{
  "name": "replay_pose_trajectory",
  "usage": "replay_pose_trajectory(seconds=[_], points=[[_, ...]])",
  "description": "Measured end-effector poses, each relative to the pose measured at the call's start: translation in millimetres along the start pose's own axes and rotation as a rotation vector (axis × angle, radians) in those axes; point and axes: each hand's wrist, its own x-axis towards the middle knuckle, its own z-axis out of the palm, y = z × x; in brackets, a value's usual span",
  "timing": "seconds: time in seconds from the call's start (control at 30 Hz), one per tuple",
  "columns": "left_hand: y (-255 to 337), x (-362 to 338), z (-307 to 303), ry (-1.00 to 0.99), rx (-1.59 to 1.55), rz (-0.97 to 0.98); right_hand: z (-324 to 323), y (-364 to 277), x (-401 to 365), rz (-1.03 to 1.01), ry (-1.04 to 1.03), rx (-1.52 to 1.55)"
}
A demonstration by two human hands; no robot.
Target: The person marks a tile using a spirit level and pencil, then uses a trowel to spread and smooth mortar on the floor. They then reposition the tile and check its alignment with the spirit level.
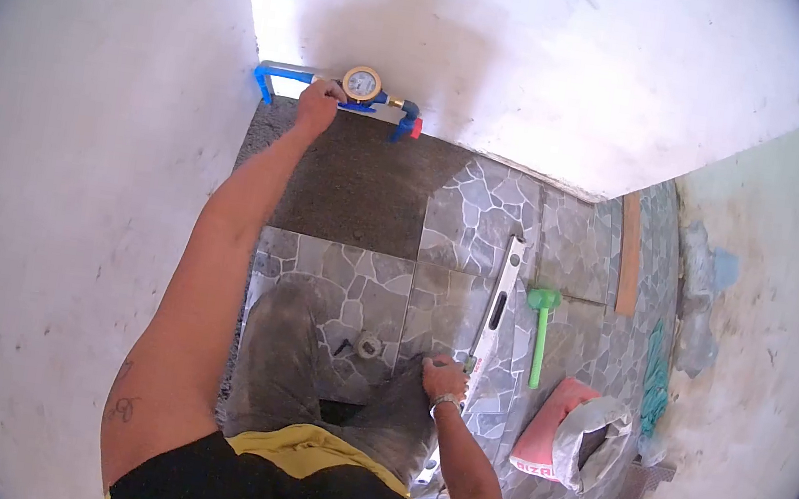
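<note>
My left hand (319, 106) reaches out to the wall, its fingers closed around the blue water pipe (291, 75) just left of the round water meter (362, 83). A red-handled tap (415, 128) ends the pipe on the right. Beside my right knee is my right hand (444, 379), with its fingers curled in; what they hold, if anything, is hidden. Close to that hand, a long silver spirit level (496, 308) lies across the tiles. A tape measure (369, 345) rests on the floor between my legs, with a small dark object (343, 348) near it.
Bare dark mortar bed (358, 183) lies below the pipe, bordered by stone-pattern tiles (330, 276). To the right are a green mallet (540, 334), an opened red-and-white bag (572, 436) and a wooden strip (629, 255). White walls (79, 157) close in the corner.
</note>
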Motion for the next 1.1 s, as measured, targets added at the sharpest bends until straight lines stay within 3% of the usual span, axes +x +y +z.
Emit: replay_pose_trajectory(seconds=[0.03,0.13,0.23,0.37,0.53,0.6,0.67,0.77,0.87,0.93,1.0,1.1], points=[[-5,-5,-3,-0.048,0.038,0.011,-1,-1,1,0.011,0.007,-0.014],[-16,-16,1,0.109,0.085,-0.020,-1,-3,-1,0.014,-0.012,-0.024],[-24,-25,3,0.079,0.084,-0.140,0,2,2,-0.024,-0.044,0.008],[-43,-63,9,-0.149,-0.172,-0.305,9,6,6,-0.003,0.030,-0.023],[-15,-197,-9,-0.241,-0.219,-0.313,-29,-12,-22,-0.051,-0.084,0.014],[-42,-266,-9,-0.157,-0.178,-0.282,-28,-12,-23,-0.032,-0.075,0.003],[-88,-318,-14,-0.373,0.083,-0.364,-16,-6,-16,0.005,-0.039,-0.003],[-65,-317,-16,-0.097,-0.299,-0.538,-7,-1,-5,0.011,-0.052,-0.015],[-22,-276,-11,-0.048,-0.745,-0.805,-11,-1,-2,-0.108,-0.097,-0.080],[-19,-223,7,-0.146,-0.983,-0.821,-14,-4,1,-0.165,-0.111,-0.122],[28,-172,7,-0.117,-1.098,-0.838,-11,-2,0,-0.161,-0.119,-0.145],[61,-109,20,-0.083,-1.117,-0.851,-4,3,7,-0.171,-0.082,-0.124]])
